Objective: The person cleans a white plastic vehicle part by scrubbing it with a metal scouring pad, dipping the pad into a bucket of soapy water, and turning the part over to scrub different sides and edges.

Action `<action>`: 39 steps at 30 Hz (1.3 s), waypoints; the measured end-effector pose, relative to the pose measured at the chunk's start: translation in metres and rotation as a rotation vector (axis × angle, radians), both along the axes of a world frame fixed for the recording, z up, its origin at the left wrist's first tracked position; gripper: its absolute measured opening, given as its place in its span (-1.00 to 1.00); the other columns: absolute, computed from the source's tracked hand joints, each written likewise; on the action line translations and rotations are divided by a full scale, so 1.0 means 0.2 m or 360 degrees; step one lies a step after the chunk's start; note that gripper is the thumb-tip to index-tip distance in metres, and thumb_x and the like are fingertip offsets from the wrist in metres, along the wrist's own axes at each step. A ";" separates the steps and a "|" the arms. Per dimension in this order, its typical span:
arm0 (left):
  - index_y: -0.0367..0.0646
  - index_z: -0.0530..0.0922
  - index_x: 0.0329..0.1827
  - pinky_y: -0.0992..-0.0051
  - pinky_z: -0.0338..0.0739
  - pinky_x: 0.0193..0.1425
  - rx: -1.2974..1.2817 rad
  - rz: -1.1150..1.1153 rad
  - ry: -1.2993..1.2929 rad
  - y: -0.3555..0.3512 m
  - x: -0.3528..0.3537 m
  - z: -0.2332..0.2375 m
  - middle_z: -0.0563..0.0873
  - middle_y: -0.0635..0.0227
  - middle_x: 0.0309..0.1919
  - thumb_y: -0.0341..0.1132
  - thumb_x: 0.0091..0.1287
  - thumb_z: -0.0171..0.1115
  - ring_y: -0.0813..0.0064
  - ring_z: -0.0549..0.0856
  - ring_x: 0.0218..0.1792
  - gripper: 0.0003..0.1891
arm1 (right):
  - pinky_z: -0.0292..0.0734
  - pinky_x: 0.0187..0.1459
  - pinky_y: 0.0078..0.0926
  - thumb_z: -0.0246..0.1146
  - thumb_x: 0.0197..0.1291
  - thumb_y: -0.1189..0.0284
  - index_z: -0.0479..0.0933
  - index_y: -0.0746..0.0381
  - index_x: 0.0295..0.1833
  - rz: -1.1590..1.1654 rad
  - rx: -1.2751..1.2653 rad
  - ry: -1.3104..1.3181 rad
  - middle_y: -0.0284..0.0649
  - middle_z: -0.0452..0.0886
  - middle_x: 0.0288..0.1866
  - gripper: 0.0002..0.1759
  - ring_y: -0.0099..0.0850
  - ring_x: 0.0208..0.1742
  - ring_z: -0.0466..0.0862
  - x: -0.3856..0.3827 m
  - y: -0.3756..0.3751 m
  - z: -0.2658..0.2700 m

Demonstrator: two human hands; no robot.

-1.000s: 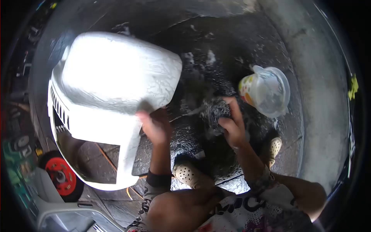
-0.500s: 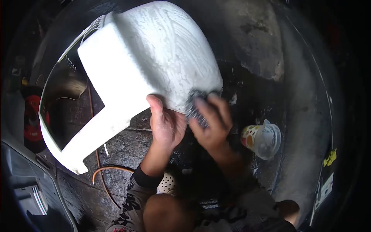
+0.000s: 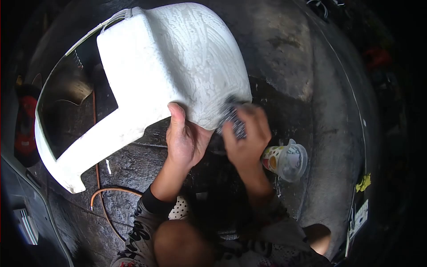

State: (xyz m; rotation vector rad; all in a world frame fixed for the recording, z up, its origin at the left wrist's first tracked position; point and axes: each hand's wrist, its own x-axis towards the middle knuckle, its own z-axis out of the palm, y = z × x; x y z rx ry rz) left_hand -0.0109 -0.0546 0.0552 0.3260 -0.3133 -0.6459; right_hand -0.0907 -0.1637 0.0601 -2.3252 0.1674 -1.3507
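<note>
A large white plastic shell (image 3: 204,53), with a framed opening on its left side, is held up in front of me. Wet, soapy-looking streaks cover its rounded face. My left hand (image 3: 184,138) grips the shell's lower edge, the thumb on the outer face and the fingers hidden behind. My right hand (image 3: 249,138), partly blurred, presses a dark grey scouring pad (image 3: 232,120) against the lower right corner of the shell.
A plastic tub (image 3: 291,162) with coloured dots stands right of my right hand. An orange-brown hose (image 3: 100,196) lies on the dark wet floor. Grey panels (image 3: 26,187) are at the lower left, a red object (image 3: 26,124) at the left, and a yellow scrap (image 3: 363,182) at the right.
My right hand and the pad have shifted slightly right and down along the shell's lower corner. The left hand keeps its hold. Shell, tub and hose appear farther left as the view has shifted.
</note>
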 end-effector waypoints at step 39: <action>-0.10 0.16 0.60 -0.03 0.27 0.57 -0.0217 0.0144 -0.0053 0.22 0.08 0.04 0.34 0.20 0.54 0.19 0.59 -0.12 0.16 0.36 0.53 -0.30 | 0.55 -0.19 -0.19 0.48 -0.16 0.50 0.61 0.22 -0.22 0.0164 -0.0012 0.0149 -0.14 0.67 -0.21 -0.70 -0.13 -0.20 0.69 -0.08 0.17 0.07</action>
